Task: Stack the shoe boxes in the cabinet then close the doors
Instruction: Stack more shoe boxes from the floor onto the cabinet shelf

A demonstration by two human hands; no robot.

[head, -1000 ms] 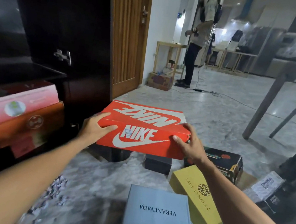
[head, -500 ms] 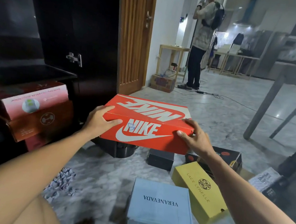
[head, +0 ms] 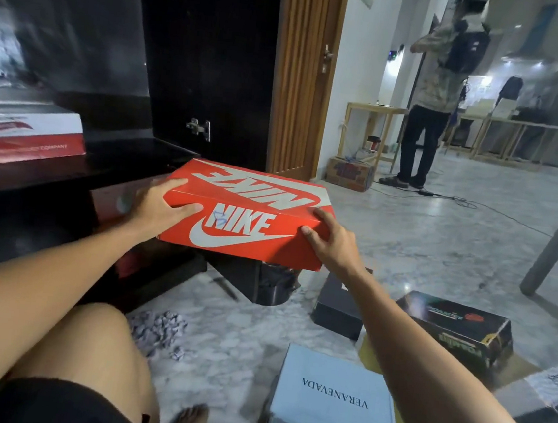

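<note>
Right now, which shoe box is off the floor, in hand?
The orange Nike box, gripped by left hand and right hand; the Veranevada box lies on the floor.

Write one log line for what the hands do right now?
left hand: holds Nike box | right hand: holds box | box: off floor, by cabinet

We are gripping the orange cardboard Nike shoe box with our left hand at nine o'clock and our right hand at three.

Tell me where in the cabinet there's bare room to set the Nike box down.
Free: the dark shelf top between the red-and-white box and the open door's hinge, just beyond the Nike box. Crowded: the compartment below, behind the left hand, already holds boxes; how much room remains there is hidden.
</note>
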